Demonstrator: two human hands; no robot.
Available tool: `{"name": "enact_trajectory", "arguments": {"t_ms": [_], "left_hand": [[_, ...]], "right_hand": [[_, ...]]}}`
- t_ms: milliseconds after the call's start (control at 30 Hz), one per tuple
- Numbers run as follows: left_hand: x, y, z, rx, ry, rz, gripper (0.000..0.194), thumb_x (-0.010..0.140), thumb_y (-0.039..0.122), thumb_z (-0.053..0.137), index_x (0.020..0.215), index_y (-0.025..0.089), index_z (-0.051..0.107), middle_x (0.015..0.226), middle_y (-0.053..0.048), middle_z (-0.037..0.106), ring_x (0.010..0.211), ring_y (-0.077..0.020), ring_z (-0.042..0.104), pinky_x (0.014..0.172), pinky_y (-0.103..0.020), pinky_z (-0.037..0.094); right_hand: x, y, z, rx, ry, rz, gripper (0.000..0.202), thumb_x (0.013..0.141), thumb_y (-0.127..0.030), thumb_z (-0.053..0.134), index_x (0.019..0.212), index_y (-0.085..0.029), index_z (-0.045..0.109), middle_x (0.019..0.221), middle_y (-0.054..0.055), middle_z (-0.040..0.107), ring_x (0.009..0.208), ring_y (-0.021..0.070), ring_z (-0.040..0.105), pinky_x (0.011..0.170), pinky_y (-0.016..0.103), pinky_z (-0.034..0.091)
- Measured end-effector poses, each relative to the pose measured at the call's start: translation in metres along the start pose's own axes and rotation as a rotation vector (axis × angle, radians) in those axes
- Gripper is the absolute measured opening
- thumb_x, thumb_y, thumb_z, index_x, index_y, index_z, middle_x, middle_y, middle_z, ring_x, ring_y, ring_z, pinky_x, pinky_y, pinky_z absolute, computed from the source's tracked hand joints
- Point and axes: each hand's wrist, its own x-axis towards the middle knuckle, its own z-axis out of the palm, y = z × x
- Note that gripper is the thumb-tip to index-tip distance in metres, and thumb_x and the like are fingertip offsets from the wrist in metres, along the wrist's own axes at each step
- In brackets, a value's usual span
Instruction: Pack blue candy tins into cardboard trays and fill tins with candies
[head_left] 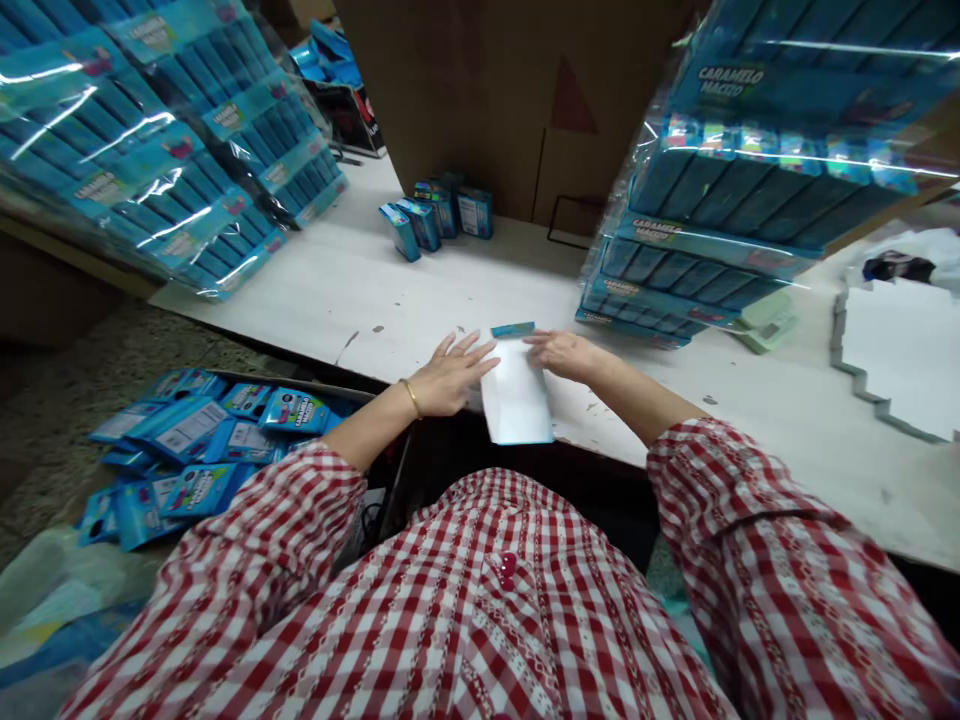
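A white cardboard piece [519,395] with a blue edge lies at the table's front edge, its near end jutting over. A narrow blue flap [513,329] shows at its far end. My left hand [454,375], with a gold bangle at the wrist, rests at the cardboard's left side, fingers spread and fingertips touching it. At the upper right corner of the piece is my right hand [561,354], its fingers bent together over the edge; what they pinch is too small to make out.
Wrapped stacks of blue boxes stand left [180,150] and right [697,210]. Several small blue boxes [424,222] sit before a brown carton [510,100]. More blue packets [187,430] fill a box at lower left. White cardboard sheets [904,350] lie far right.
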Motion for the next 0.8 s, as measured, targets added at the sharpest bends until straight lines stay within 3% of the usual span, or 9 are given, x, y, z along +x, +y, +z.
{"name": "enact_trajectory", "arguments": {"t_ms": [67,133,200,267,367,433,500,633,800], "left_hand": [[0.015,-0.012,0.009,0.062,-0.023,0.021,0.038,0.076,0.012,0.054,0.112,0.022,0.061,0.121,-0.009,0.060,0.125,-0.0242,0.043,0.110,-0.050,0.017],[0.033,-0.016,0.022,0.055,-0.037,0.008,0.019,0.082,0.016,0.051,0.094,0.020,0.066,0.099,-0.008,0.067,0.109,-0.0218,0.054,0.105,-0.044,0.028],[0.050,-0.011,0.034,-0.019,-0.044,-0.062,0.017,0.086,0.024,0.049,0.088,0.018,0.065,0.089,-0.008,0.067,0.094,-0.0200,0.058,0.091,-0.036,0.039],[0.061,-0.002,0.043,-0.137,-0.061,-0.158,0.018,0.087,0.030,0.050,0.094,0.018,0.062,0.087,-0.006,0.066,0.084,-0.0181,0.059,0.077,-0.029,0.043],[0.060,0.013,0.054,-0.168,0.039,-0.254,0.022,0.087,0.035,0.052,0.096,0.016,0.059,0.093,-0.007,0.064,0.086,-0.0186,0.056,0.075,-0.029,0.042],[0.049,0.022,0.062,-0.049,0.173,-0.249,0.027,0.087,0.040,0.051,0.094,0.015,0.058,0.101,-0.011,0.061,0.094,-0.0223,0.053,0.082,-0.033,0.039],[0.034,0.028,0.071,0.074,0.223,-0.230,0.032,0.086,0.044,0.051,0.096,0.014,0.059,0.104,-0.013,0.059,0.097,-0.0254,0.051,0.084,-0.037,0.038],[0.019,0.030,0.086,0.184,0.121,-0.261,0.031,0.088,0.040,0.047,0.094,0.012,0.059,0.093,-0.015,0.060,0.089,-0.0264,0.052,0.075,-0.037,0.038],[0.030,0.025,0.085,0.196,0.047,-0.277,0.034,0.091,0.037,0.041,0.090,0.010,0.062,0.087,-0.014,0.061,0.089,-0.0246,0.054,0.071,-0.034,0.039]], "right_hand": [[-0.003,-0.004,-0.010,-0.028,0.053,-0.037,0.031,0.079,-0.002,0.047,0.091,-0.019,0.069,0.115,0.005,0.065,0.121,0.0157,0.047,0.105,0.032,0.030],[-0.020,-0.020,-0.011,-0.059,0.189,0.006,0.039,0.085,-0.005,0.038,0.114,-0.017,0.062,0.129,0.009,0.056,0.124,0.0186,0.043,0.105,0.037,0.030],[-0.045,-0.044,0.001,-0.072,0.341,0.135,0.041,0.090,-0.013,0.034,0.126,-0.018,0.054,0.130,0.010,0.054,0.119,0.0212,0.046,0.101,0.038,0.034],[-0.065,-0.065,0.023,-0.080,0.392,0.224,0.039,0.091,-0.023,0.038,0.128,-0.018,0.050,0.126,0.012,0.056,0.114,0.0235,0.048,0.098,0.038,0.036],[-0.075,-0.075,0.061,-0.125,0.366,0.305,0.039,0.087,-0.025,0.048,0.125,-0.015,0.051,0.123,0.014,0.055,0.111,0.0274,0.047,0.092,0.040,0.037],[-0.071,-0.068,0.080,-0.148,0.337,0.348,0.034,0.087,-0.025,0.051,0.119,-0.015,0.054,0.120,0.014,0.056,0.106,0.0271,0.048,0.088,0.038,0.037],[-0.064,-0.057,0.090,-0.178,0.301,0.370,0.026,0.088,-0.026,0.049,0.111,-0.017,0.057,0.114,0.013,0.058,0.101,0.0257,0.049,0.084,0.036,0.037],[-0.056,-0.043,0.088,-0.268,0.188,0.350,0.024,0.092,-0.031,0.042,0.094,-0.017,0.061,0.095,0.012,0.062,0.088,0.0243,0.052,0.076,0.034,0.035],[-0.051,-0.043,0.076,-0.257,0.076,0.326,0.035,0.092,-0.043,0.039,0.094,-0.017,0.061,0.090,0.012,0.063,0.086,0.0233,0.056,0.071,0.031,0.036]]}}
